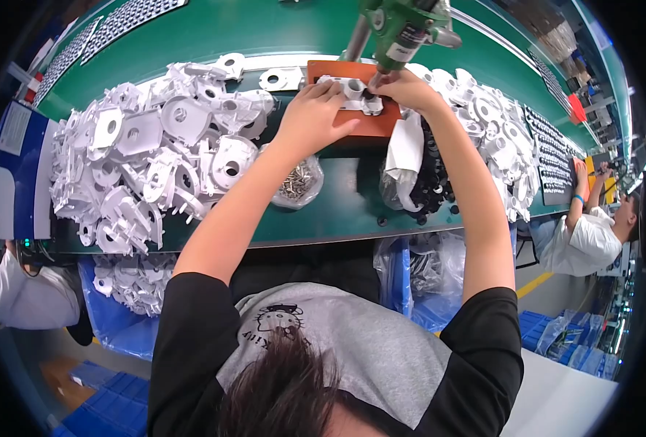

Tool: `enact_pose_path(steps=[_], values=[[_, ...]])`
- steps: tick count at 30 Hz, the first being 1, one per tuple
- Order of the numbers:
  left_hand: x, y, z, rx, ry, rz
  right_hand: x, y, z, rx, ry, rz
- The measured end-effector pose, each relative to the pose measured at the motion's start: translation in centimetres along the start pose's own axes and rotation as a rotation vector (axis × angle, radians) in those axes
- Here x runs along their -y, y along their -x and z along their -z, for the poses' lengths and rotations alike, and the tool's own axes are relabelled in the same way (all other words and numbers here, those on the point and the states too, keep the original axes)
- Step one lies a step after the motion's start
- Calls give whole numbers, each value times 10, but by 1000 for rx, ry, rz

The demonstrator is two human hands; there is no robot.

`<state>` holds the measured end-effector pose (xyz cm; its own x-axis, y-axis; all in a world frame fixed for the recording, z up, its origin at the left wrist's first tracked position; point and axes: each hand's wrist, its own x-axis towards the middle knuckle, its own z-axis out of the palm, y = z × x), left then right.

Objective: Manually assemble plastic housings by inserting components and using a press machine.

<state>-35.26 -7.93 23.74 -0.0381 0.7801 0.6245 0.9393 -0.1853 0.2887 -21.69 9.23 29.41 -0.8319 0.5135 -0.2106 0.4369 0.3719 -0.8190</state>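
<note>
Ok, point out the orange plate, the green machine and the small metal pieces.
Orange plate (370, 127): head view, on its bare near side.
Green machine (389, 30): head view, on its green body.
Small metal pieces (292, 183): head view, mid-heap inside the clear bag (317, 177).

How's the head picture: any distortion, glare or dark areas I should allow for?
Head view: fisheye curvature bends the edges of the green table; the corners fall to black; pale glare lies right of the small metal pieces; left hand and right hand show no obvious blur.
</note>
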Motion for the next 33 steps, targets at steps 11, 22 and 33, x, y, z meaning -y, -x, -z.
enact_pose_path(steps=[11,22,33], values=[[17,-23,13,335,3,67,30,47,-52,-614,1062,274],[16,-21,3,151,-28,25,31,68,-183,-112,848,534],[13,-19,10,232,-11,68,58,77,-106,12,202,337]])
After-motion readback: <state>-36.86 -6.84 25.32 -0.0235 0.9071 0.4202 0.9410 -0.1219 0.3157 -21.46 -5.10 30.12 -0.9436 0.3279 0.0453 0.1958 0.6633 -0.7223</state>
